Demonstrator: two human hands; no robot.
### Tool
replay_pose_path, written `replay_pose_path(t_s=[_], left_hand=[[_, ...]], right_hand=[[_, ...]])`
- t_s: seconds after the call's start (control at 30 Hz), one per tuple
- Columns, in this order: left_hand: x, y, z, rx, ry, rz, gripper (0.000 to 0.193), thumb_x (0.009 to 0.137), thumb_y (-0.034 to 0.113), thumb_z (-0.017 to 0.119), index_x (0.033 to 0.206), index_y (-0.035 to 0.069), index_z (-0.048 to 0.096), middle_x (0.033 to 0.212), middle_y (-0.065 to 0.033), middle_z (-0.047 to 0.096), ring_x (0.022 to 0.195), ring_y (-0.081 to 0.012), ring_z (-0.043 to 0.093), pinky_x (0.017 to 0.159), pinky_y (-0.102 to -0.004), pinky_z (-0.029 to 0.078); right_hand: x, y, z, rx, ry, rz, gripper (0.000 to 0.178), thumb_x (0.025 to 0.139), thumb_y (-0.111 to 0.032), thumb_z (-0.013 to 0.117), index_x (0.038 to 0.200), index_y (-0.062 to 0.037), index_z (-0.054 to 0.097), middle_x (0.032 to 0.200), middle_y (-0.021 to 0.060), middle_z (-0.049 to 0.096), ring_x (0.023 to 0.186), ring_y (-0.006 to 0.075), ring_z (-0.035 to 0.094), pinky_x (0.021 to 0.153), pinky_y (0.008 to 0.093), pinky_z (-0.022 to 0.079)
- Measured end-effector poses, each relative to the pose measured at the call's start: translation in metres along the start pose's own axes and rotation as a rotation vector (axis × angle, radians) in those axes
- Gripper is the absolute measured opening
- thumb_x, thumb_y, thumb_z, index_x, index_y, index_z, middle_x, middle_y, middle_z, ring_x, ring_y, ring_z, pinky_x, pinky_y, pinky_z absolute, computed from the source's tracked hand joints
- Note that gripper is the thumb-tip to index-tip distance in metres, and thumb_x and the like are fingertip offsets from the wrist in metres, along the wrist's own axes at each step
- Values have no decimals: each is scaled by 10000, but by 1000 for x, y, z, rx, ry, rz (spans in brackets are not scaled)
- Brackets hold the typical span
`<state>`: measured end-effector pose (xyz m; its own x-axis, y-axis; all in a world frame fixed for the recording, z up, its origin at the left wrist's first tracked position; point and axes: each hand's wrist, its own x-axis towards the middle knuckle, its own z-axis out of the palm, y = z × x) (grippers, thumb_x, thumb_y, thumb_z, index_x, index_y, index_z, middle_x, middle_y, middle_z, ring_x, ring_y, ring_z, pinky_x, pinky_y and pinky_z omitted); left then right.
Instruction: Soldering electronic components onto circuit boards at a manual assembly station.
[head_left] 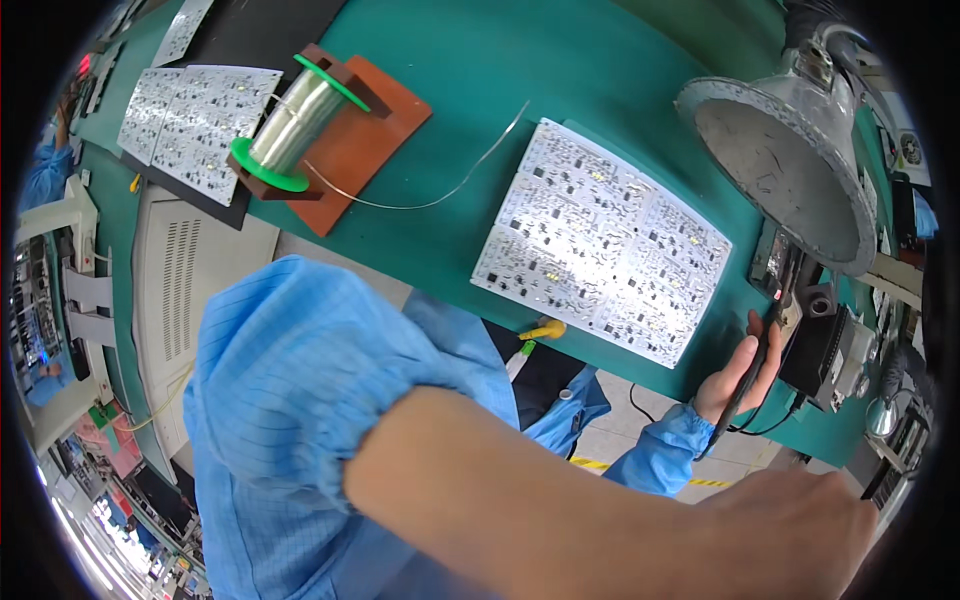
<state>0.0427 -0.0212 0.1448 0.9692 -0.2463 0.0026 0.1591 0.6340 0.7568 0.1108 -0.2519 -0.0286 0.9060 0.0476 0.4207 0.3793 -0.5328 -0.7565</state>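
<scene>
My right hand (pixel 757 372), in a blue sleeve, is closed round the dark handle of a soldering iron (pixel 742 392). It is at the right end of the green bench, beside a small metal holder (pixel 790 285). My left forearm crosses low in the picture, close to the camera, its sleeve pushed back. My left hand (pixel 795 530) is at the lower right, smeared by motion, its fingers not readable. Left of the right hand, a white circuit board panel (pixel 610 245) with many small parts lies on the bench.
A solder wire spool (pixel 300 120) with green flanges sits on a brown stand (pixel 385 120), its loose wire (pixel 440 203) curving over the bench. More board panels (pixel 205 125) lie at the left. A grey metal hood (pixel 790 170) overhangs the right end, near a black box (pixel 815 355).
</scene>
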Motion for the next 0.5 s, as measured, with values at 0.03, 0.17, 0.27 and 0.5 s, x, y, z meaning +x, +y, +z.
replay_pose_path(t_s=[0.03, 0.17, 0.27, 0.5], left_hand=[[-2, 1, 1, -49, 4, 0, 73, 887, 207, 605, 876, 186, 675, 843, -4, 664, 616, -215, 578, 463, -315, 422], [-13, 8, 4, -242, 23, 4, 72, 879, 185, 594, 855, 176, 661, 817, -7, 650, 613, -204, 571, 461, -313, 412], [-25, 14, 3, -388, 52, -9, 73, 874, 170, 586, 839, 168, 650, 797, -9, 640, 610, -196, 566, 460, -312, 405], [-53, 22, 1, -712, 78, -81, 86, 862, 133, 567, 801, 150, 625, 751, -15, 615, 604, -176, 554, 457, -309, 388]], right_hand=[[-1, 2, 0, 28, 5, 10, 417, 960, -146, 533, 1310, 74, 478, 1161, 254, 625, 1109, 295, 594, 1003, 394, 421], [-2, 1, 2, 26, 7, -7, 423, 962, -173, 544, 1310, 60, 488, 1150, 229, 642, 1097, 262, 597, 992, 364, 420], [-2, 2, 3, 52, 7, 3, 420, 963, -163, 540, 1311, 65, 484, 1153, 238, 636, 1106, 271, 597, 1006, 377, 419], [-4, 5, -5, 41, 43, 16, 418, 945, -143, 554, 1300, 69, 489, 1147, 234, 638, 1089, 273, 597, 982, 379, 430]])
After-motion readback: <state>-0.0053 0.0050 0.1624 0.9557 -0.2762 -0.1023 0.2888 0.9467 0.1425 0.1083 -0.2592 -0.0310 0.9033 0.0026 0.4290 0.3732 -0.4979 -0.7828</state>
